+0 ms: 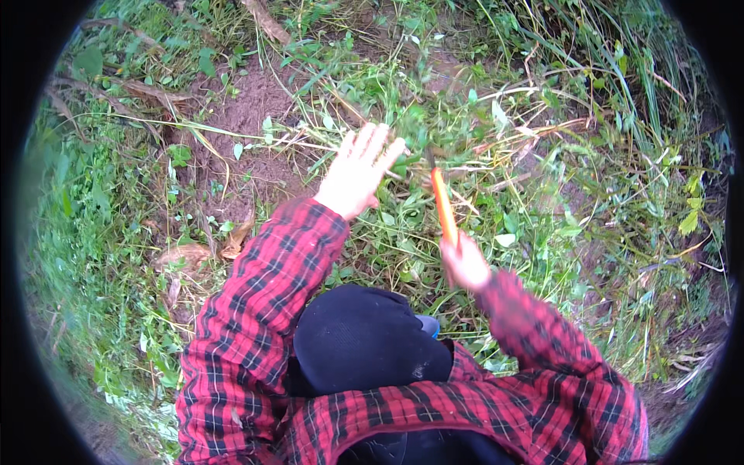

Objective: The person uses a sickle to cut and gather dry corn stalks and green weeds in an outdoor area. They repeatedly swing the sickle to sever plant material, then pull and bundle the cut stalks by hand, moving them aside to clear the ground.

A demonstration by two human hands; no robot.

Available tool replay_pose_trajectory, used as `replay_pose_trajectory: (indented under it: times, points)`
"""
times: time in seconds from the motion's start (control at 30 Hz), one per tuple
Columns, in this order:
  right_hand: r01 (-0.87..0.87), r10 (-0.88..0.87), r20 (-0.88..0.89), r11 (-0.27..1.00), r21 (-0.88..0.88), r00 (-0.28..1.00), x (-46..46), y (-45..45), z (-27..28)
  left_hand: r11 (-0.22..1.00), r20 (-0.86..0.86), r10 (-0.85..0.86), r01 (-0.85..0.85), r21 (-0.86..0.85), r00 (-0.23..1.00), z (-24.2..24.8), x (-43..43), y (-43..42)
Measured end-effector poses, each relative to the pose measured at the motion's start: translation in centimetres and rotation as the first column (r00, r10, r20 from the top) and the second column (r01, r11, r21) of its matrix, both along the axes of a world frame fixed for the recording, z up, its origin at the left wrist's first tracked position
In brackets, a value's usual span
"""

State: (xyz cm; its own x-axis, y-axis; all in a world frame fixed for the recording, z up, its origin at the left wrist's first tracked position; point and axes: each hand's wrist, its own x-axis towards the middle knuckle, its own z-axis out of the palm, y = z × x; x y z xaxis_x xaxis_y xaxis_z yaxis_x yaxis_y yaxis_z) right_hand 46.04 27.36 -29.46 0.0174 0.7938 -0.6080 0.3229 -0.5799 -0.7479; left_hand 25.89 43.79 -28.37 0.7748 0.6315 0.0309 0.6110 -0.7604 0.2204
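Note:
My right hand (465, 263) is closed around the lower end of an orange handle (444, 208). From the handle's far end a thin dark metal part runs up into the weeds, where it blurs; the tool's head cannot be made out. To the left, my left hand (358, 170) reaches over the weeds, back up and fingers stretched a little apart, with nothing seen in its grip. Green weeds and pale stalks (511, 142) lie tangled beyond and between both hands.
Bare brown soil (247, 116) shows at the upper left. Dry stalks (267, 22) and a dry brown husk or leaf (237, 238) lie among the plants. Long grass (633, 87) stands at the upper right. My knee in dark cloth (366, 340) is close below the hands.

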Motion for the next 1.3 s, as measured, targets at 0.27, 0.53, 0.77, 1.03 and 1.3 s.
replay_pose_trajectory:
  times: [0.27, 0.53, 0.77, 1.03, 1.3]
  points:
    - [0.067, -0.239, -0.319, 0.882, -0.467, 0.917, 0.8, -9.7, 12.3, 0.973, -0.269, -0.231, 0.227, -0.044, 0.935, -5.9, 2.8, -2.5]
    - [-0.104, -0.049, 0.569, 0.967, 0.234, 0.821, 9.4, 4.5, 4.8, 0.993, -0.172, -0.096, 0.082, -0.087, 0.98, -6.0, -4.0, -3.8]
    - [-0.024, 0.165, 0.936, 0.986, -0.166, 0.312, 19.7, 6.3, -5.3, 0.996, -0.208, 0.036, -0.018, 0.089, 0.977, -4.7, -6.4, -1.6]
    - [0.327, -0.051, 0.948, 0.943, -0.058, 0.316, 22.3, -35.5, 2.4, 0.987, -0.237, 0.161, -0.161, 0.019, 0.958, -8.1, -13.8, -4.2]
    - [-0.129, -0.1, 0.729, 0.959, 0.252, 0.678, 12.2, -0.3, 2.0, 0.988, -0.388, 0.112, -0.145, -0.056, 0.915, -9.7, -11.7, -6.6]
